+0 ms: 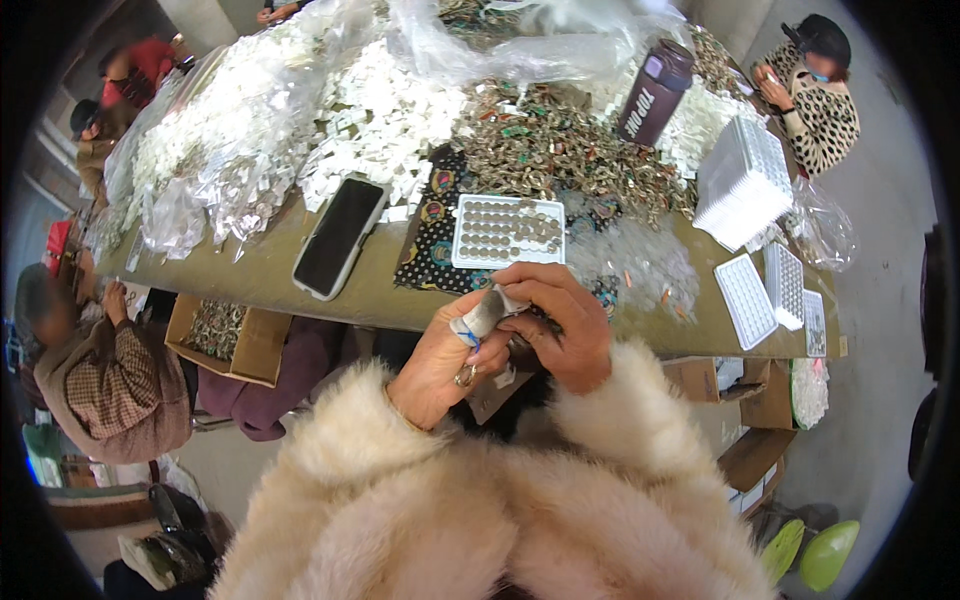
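My left hand (450, 355) and my right hand (562, 325) meet in front of the table's near edge, fingers pinched together. A grey-white wrap tied with blue covers the left thumb. Between the fingertips there seems to be a small piece, mostly hidden and too small to name. A round metal ring shape (465, 375) shows at the left fingers; whether it is worn or held I cannot tell. Just beyond the hands lies a white tray (485, 262) with rows of small round metal pieces (490, 222), looser toward its right side. It rests on a dark patterned cloth (425, 262).
Behind the tray spreads a heap of small metal parts (560, 140), beside white pieces (370, 130). A phone (340, 237) lies left, a dark bottle (656, 95) stands far right. Stacked white trays (745, 185) and a cardboard box of parts (262, 350) flank me. Other people sit around.
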A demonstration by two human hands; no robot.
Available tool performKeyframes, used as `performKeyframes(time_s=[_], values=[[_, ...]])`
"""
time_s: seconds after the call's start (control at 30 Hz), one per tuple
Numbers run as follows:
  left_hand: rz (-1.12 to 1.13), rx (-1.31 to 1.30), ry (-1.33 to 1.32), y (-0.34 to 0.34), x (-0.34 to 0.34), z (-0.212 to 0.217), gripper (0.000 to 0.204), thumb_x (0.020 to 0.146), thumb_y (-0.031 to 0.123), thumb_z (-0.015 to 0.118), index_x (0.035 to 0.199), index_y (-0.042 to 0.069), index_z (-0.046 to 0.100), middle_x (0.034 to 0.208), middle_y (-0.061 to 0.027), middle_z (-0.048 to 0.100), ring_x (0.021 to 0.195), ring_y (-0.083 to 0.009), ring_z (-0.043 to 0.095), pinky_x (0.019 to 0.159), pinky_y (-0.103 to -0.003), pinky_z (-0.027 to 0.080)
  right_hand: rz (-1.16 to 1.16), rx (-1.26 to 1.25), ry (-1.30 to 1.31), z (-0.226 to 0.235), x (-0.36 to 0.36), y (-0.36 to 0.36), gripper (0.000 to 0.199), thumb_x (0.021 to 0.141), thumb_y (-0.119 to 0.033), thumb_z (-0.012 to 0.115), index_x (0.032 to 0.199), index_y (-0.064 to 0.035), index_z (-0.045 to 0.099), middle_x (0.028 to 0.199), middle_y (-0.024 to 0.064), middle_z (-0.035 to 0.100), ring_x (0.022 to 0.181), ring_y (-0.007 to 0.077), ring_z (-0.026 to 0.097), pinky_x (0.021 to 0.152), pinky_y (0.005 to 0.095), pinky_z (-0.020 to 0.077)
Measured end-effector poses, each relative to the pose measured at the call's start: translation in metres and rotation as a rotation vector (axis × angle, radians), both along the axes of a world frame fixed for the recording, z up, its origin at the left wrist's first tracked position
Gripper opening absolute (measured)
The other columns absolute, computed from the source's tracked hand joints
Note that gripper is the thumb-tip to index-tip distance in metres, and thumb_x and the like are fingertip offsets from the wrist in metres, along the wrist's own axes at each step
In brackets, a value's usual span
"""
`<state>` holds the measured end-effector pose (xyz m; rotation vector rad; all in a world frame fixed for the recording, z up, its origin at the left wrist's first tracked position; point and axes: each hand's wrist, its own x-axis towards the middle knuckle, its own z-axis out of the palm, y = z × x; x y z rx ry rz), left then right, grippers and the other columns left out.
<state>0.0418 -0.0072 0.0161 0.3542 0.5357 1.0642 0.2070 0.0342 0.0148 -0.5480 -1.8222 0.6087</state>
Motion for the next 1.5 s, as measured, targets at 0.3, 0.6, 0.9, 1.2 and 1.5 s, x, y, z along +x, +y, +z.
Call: performKeyframes(time_s=[0.3,0.6,0.9,1.2,1.5], values=[[-0.098,0.025,0.048,-0.009,0.005,-0.008,0.007,0.102,0.014,0.053,0.101,0.008,0.058,0.063,0.0029,0.045,0.048,-0.0044,0.039,0.045,-0.02,0.031,-0.267,0.223,-0.014,-0.014,-0.002,-0.012,0.03,0.071,-0.002,0.073,0.1,0.0023,0.068,0.101,0.0148,0.07,0.086,0.0323,0.068,0.072,0.0382,0.0545],[-0.009,0.13,0.068,-0.003,-0.002,-0.006,0.019,0.099,0.011,0.057,0.114,0.002,0.065,0.084,-0.0062,0.064,0.052,-0.0049,0.041,0.047,-0.021,0.03,-0.61,0.089,-0.315,-0.019,0.062,-0.007,0.016,0.073,-0.007,0.075,0.089,-0.0059,0.071,0.096,0.0065,0.069,0.084,0.0279,0.065,0.074,0.0392,0.0499],[-0.016,0.132,0.224,-0.002,0.008,-0.008,0.017,0.095,0.007,0.061,0.108,-0.003,0.065,0.067,-0.0024,0.057,0.05,-0.0025,0.039,0.046,-0.02,0.028,-0.626,-0.041,-0.578,-0.028,0.092,0.004,0.011,0.071,-0.004,0.075,0.077,-0.0086,0.068,0.082,0.0063,0.06,0.083,0.0296,0.057,0.072,0.0405,0.0429],[-0.075,0.175,0.325,0.001,0.008,-0.001,0.019,0.097,0.01,0.061,0.113,-0.001,0.066,0.072,-0.001,0.06,0.051,-0.0024,0.042,0.046,-0.019,0.028,-0.617,-0.326,-0.145,-0.027,0.083,0.011,0.006,0.087,-0.002,0.069,0.089,-0.0036,0.064,0.08,0.0078,0.066,0.066,0.0218,0.061,0.06,0.0348,0.0481],[-0.027,0.213,0.433,0.003,0.013,0.003,0.024,0.098,0.008,0.058,0.119,0.0,0.066,0.08,-0.0008,0.064,0.052,-0.0022,0.041,0.047,-0.019,0.029,0.09,-0.803,0.279,0.009,0.042,-0.008,0.006,0.096,-0.002,0.061,0.101,0.0007,0.061,0.089,0.0041,0.065,0.076,0.0088,0.058,0.066,0.0249,0.049]])
